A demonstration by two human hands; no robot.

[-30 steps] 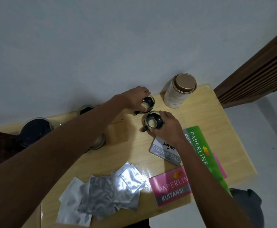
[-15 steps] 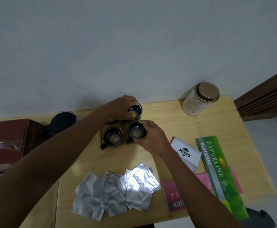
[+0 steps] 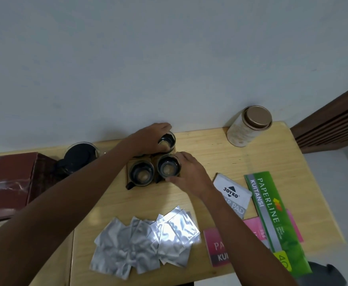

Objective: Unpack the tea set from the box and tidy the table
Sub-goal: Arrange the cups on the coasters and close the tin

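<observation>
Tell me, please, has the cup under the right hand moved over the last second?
Yes. The cup in the right hand has shifted left, away from the lidded canister, toward the other cups.

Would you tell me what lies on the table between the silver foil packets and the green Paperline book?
In the head view, a pink Paperline receipt book lies between the foil packets and the green book, partly under the person's forearm.

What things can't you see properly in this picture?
- Head view: the far cup is partly covered by the left hand.
- The pink booklet is crossed by the right arm.
- The dark red box runs off the left edge.
</observation>
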